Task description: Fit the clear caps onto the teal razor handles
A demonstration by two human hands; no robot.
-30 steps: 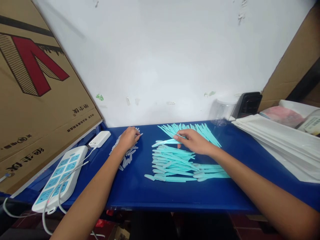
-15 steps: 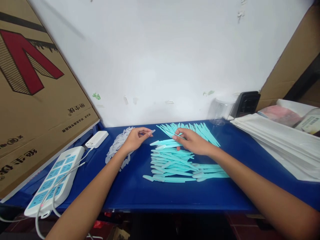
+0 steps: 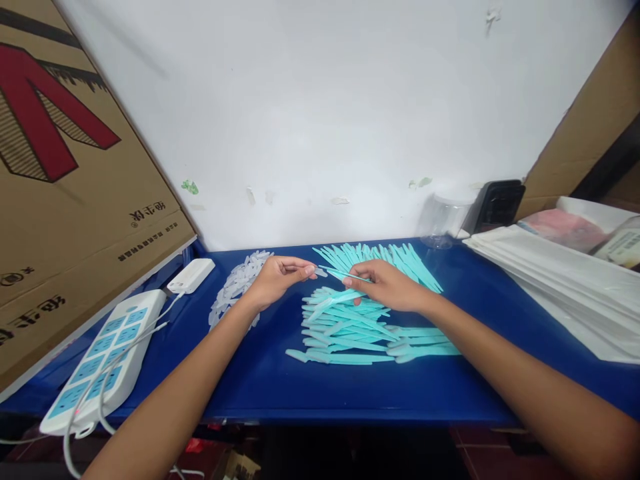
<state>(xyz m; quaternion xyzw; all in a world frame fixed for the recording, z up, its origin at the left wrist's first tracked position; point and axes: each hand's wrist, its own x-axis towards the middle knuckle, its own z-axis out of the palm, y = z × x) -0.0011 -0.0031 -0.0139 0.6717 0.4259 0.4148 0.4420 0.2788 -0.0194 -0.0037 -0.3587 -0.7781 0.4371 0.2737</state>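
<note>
Between the thumb and fingertips of my left hand [image 3: 283, 280] is a small translucent blade cap [image 3: 321, 272]. My right hand [image 3: 383, 283] is closed on a teal eyebrow razor [image 3: 339, 273], its tip pointing left at the cap; whether tip and cap touch I cannot tell. Lower in the same hand, more teal razors slant down left, partly hidden by the fingers. Under my right hand spreads a pile of teal razors with pale caps [image 3: 345, 327]. Behind it lies a fanned row of teal razors [image 3: 413, 267]. Loose translucent caps [image 3: 235, 290] are heaped beside my left wrist.
On the blue table [image 3: 280, 393], a white power strip [image 3: 107, 360] with cables and a white adapter [image 3: 191, 275] lie left. A clear jar [image 3: 443, 220], a black object [image 3: 500, 207] and stacked white sheets [image 3: 545, 280] stand right. A printed carton [image 3: 95, 220] leans left.
My left hand has moved right with the cap, towards the razor tip. In my right hand, one razor now points at the cap, while others have tilted downward. The view has shifted slightly.
</note>
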